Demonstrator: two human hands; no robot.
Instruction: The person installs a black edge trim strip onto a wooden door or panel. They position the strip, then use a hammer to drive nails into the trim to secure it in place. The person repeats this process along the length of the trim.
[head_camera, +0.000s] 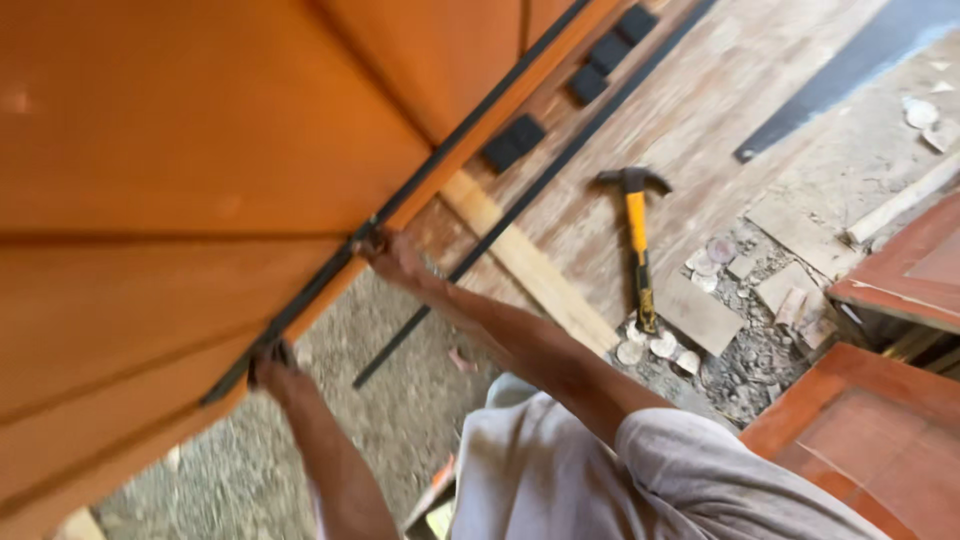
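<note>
Both hands grip the lower edge of a large orange door (180, 150) that fills the upper left of the frame. Left hand (275, 370) at lower left, fingers curled shut under the edge beside the black metal strip (400, 200) running along it. Right hand (392, 255) further up the same edge, near frame centre, also closed on it; fingertips hidden behind the strip. Hands set well apart, probably to share the weight and keep the panel from twisting. Door tilted, its edge raised off the gravel floor (400, 420).

On the floor: a loose black bar (530, 190) and a pale wood batten (530, 265) lying beside the door edge, a yellow-handled hammer (637, 240) right of centre on a worn plank surface (720, 110), clear of the lift. Rubble and stone chips (730, 340) around its handle end. More reddish-orange panels (880, 430) at lower right.
</note>
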